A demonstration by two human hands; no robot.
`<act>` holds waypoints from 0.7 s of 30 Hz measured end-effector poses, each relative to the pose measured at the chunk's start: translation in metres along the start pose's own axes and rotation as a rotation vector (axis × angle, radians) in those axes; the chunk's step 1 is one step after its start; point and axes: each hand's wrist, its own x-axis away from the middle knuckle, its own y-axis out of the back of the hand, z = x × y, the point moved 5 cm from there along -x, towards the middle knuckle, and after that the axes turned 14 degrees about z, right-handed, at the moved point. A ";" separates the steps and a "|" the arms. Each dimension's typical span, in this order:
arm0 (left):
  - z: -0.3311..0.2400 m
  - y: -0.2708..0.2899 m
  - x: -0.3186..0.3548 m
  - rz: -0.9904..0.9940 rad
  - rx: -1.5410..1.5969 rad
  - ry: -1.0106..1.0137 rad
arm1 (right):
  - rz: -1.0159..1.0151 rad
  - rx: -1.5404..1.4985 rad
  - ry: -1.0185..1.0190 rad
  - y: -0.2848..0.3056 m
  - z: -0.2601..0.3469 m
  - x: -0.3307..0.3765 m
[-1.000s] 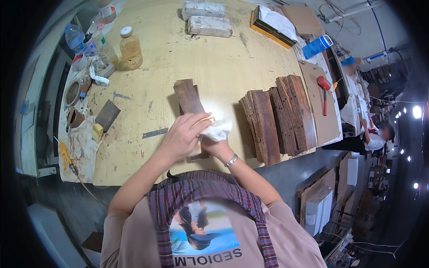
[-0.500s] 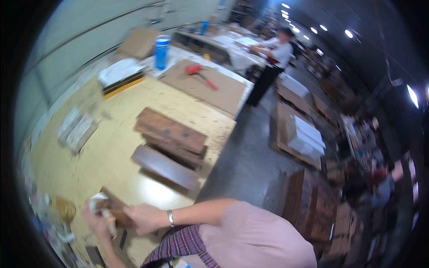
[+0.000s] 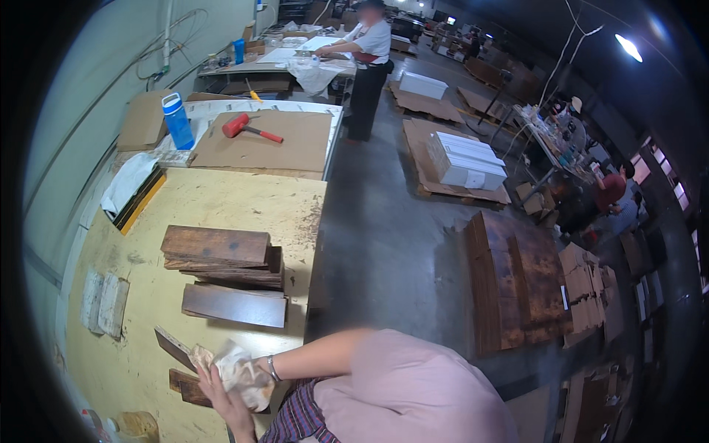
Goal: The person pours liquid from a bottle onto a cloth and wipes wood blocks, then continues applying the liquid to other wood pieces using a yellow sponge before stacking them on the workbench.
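A crumpled, stained white cloth (image 3: 247,378) is bunched between my hands at the lower part of the table. My left hand (image 3: 227,404) closes on it from the near left side, fingers pointing up. Most of my right hand (image 3: 263,362) lies behind the cloth, so its fingers are hidden; a silver bracelet circles that wrist. Out of the cloth's left side sticks a narrow dark wooden board (image 3: 174,345), tilted, its other end covered. Below it a second brown board piece (image 3: 190,387) rests on the table.
Stacked brown boards (image 3: 216,244) and a smooth dark board (image 3: 233,304) lie beyond my hands. Whitish blocks (image 3: 103,304) sit left. Farther back are a red mallet (image 3: 236,126) on cardboard and a blue bottle (image 3: 177,122). A person (image 3: 366,66) stands behind; board stacks (image 3: 509,284) fill the right.
My view has turned, so the table appears more upright. Both hands have shifted right in the picture, and the cloth now covers most of my right hand, which showed before.
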 end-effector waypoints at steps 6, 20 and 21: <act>0.213 0.036 0.029 -0.477 0.681 0.472 | -0.116 0.186 -1.030 -0.049 0.054 0.013; 0.131 0.115 0.071 -0.457 0.338 0.327 | 0.232 0.322 -1.136 -0.067 0.022 0.022; 0.176 0.128 0.117 -0.332 0.058 0.599 | 0.264 0.360 -1.112 -0.096 0.042 0.025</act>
